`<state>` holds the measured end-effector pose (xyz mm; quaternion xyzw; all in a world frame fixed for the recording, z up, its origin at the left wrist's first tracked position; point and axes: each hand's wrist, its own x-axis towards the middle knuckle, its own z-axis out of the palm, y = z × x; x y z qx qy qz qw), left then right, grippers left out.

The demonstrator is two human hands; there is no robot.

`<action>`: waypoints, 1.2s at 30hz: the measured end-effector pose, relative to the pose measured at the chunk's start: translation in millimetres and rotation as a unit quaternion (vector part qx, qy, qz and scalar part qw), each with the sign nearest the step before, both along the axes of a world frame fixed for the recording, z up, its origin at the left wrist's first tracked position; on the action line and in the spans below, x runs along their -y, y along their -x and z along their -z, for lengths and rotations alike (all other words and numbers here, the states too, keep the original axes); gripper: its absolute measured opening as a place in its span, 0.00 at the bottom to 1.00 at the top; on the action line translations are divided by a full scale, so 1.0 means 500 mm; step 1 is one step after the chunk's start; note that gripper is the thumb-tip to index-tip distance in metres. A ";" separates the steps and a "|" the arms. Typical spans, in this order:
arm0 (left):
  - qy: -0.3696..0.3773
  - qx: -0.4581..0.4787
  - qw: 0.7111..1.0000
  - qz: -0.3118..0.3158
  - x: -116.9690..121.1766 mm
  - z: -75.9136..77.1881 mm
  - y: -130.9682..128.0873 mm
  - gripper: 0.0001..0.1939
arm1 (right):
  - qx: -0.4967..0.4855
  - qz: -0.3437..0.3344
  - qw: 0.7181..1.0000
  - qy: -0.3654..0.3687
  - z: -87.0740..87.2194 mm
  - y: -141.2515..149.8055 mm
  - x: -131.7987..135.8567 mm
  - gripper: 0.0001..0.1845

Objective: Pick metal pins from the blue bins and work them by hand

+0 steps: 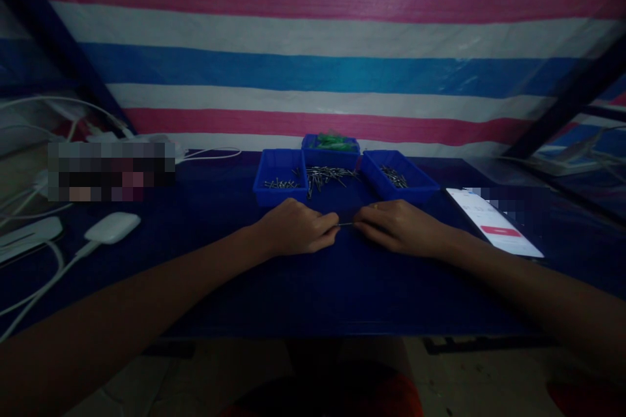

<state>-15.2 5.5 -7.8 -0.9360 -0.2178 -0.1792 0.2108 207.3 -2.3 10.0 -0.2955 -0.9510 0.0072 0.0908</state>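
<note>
Between my two hands a thin metal rod-like piece [345, 224] spans a short gap above the blue table. My left hand [299, 227] pinches its left end, and my right hand [395, 227] pinches the other end. The fingers cover both ends, so its exact kind is hidden. Just beyond the hands lies a loose pile of slim metal pieces [327, 174]. A blue bin [280, 194] behind my left hand holds similar metal pieces, and another blue bin [415, 193] behind my right hand holds more.
At the back, a third blue bin [330, 155] contains green pieces [333, 141]. A lit phone [496, 225] lies to the right. On the left are a white charger [112, 228], white cables and a blurred-out patch. A striped sheet [313, 71] hangs behind the table [323, 293].
</note>
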 end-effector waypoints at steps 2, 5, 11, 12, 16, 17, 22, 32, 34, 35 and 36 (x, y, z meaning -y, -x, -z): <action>0.001 -0.002 1.000 -0.005 -0.001 0.001 0.000 0.12 | -0.001 0.003 1.000 -0.003 0.000 0.000 0.000 0.14; 0.009 -0.007 1.000 -0.014 -0.001 0.001 0.001 0.11 | -0.003 0.009 1.000 -0.009 0.000 0.000 0.000 0.14; 0.012 -0.009 1.000 -0.024 -0.003 0.000 0.001 0.09 | -0.005 0.018 1.000 -0.017 0.000 -0.001 -0.001 0.14; 0.011 -0.007 1.000 -0.024 -0.003 0.000 0.002 0.09 | -0.006 0.019 1.000 -0.018 -0.001 -0.001 -0.001 0.14; -0.001 0.002 1.000 -0.022 -0.005 0.000 0.002 0.08 | -0.009 0.017 1.000 -0.010 -0.001 -0.003 -0.004 0.12; -0.005 0.004 1.000 -0.020 -0.004 0.000 0.002 0.08 | -0.011 0.016 1.000 -0.007 -0.001 -0.003 -0.004 0.12; -0.012 0.009 1.000 -0.009 -0.003 -0.002 0.003 0.07 | -0.013 0.017 1.000 0.000 0.000 -0.004 -0.006 0.10; -0.020 -0.002 1.000 0.005 -0.008 0.000 0.007 0.06 | -0.014 0.015 1.000 0.000 0.000 -0.004 -0.005 0.09; -0.023 -0.005 1.000 0.004 -0.008 0.001 0.007 0.06 | -0.011 0.017 1.000 -0.002 0.000 -0.004 -0.005 0.09; -0.024 -0.005 1.000 0.003 -0.008 0.001 0.007 0.06 | -0.010 0.018 1.000 -0.003 -0.001 -0.004 -0.005 0.09; -0.024 -0.005 1.000 0.000 -0.008 0.000 0.007 0.07 | -0.008 0.020 1.000 -0.003 -0.001 -0.004 -0.005 0.09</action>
